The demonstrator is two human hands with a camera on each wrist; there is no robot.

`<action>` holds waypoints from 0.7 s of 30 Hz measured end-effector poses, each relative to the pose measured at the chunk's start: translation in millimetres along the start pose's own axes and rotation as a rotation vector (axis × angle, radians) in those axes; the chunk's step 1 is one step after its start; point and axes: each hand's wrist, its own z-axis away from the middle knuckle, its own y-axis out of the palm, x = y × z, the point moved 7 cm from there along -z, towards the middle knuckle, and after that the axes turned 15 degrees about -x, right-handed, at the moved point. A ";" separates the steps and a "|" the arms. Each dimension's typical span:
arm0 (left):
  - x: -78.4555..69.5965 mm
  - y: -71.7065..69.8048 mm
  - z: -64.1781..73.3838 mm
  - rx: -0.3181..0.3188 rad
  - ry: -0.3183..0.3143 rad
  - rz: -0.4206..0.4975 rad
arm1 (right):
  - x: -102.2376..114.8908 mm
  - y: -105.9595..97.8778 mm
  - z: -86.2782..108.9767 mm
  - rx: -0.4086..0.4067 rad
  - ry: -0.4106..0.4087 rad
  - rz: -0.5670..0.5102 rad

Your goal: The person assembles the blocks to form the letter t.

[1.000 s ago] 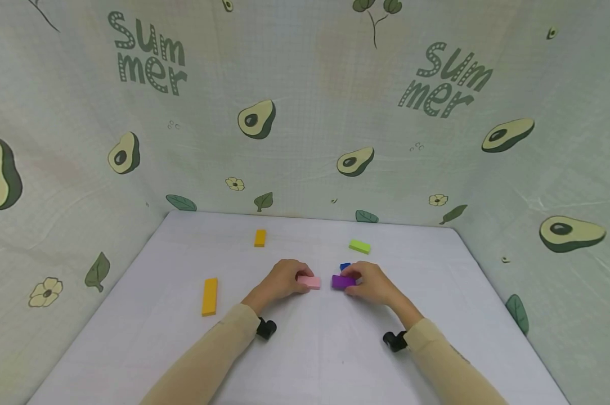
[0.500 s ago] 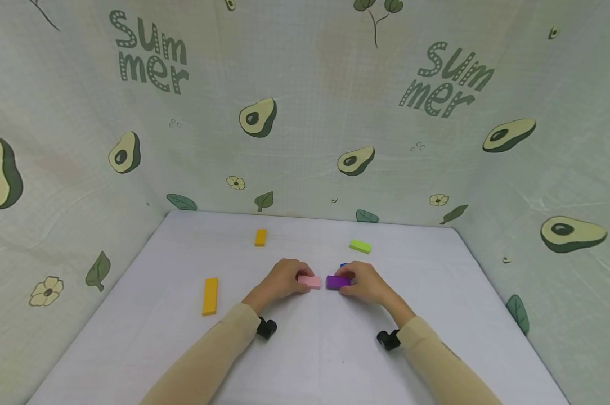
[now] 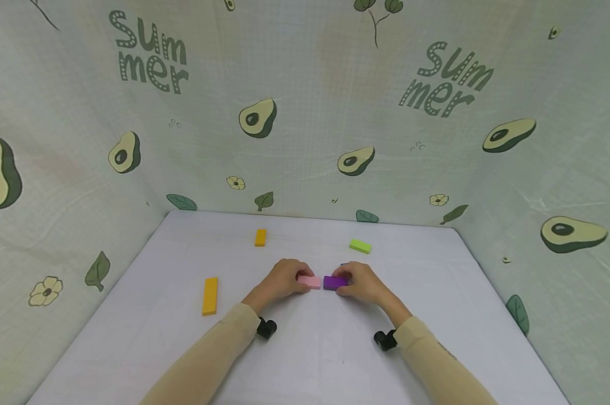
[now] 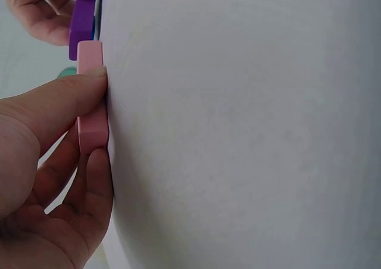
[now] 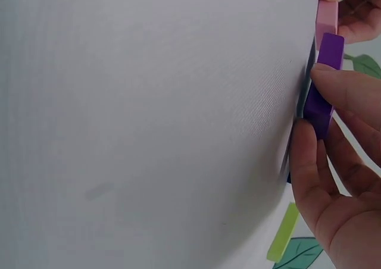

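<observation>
Near the middle of the white table, my left hand (image 3: 286, 277) pinches a pink block (image 3: 310, 282) between thumb and fingers. My right hand (image 3: 364, 283) grips a purple block (image 3: 333, 283) just to its right. In the head view a narrow gap separates the facing ends of the two blocks, which lie roughly end to end. Thumb and curled fingers hold the pink block (image 4: 91, 129) in the left wrist view. The purple block (image 5: 330, 52) is held likewise in the right wrist view. A blue block is mostly hidden behind my right hand.
A lime green block (image 3: 360, 246) lies farther back on the right. One orange block (image 3: 260, 238) sits toward the table's back, and a longer orange block (image 3: 210, 296) lies left of my left hand. Patterned cloth (image 3: 305, 73) walls the table (image 3: 305, 360) at the back and sides.
My right hand has slid left with the purple block, narrowing the gap to the pink one. It now covers more of the blue block. My left hand has stayed in place.
</observation>
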 end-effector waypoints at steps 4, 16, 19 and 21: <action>-0.5 -0.6 0.5 -0.004 0.003 0.001 | -0.3 1.9 -0.9 0.010 0.000 -0.002; -2.2 -2.5 1.0 -0.012 0.014 -0.007 | 0.1 6.0 -3.4 0.014 -0.002 0.012; -1.9 -2.8 0.9 -0.012 0.018 -0.008 | 0.3 6.4 -3.8 0.016 0.002 0.012; -1.3 -2.6 0.9 -0.014 0.021 -0.005 | 1.1 6.4 -4.1 0.018 0.006 0.007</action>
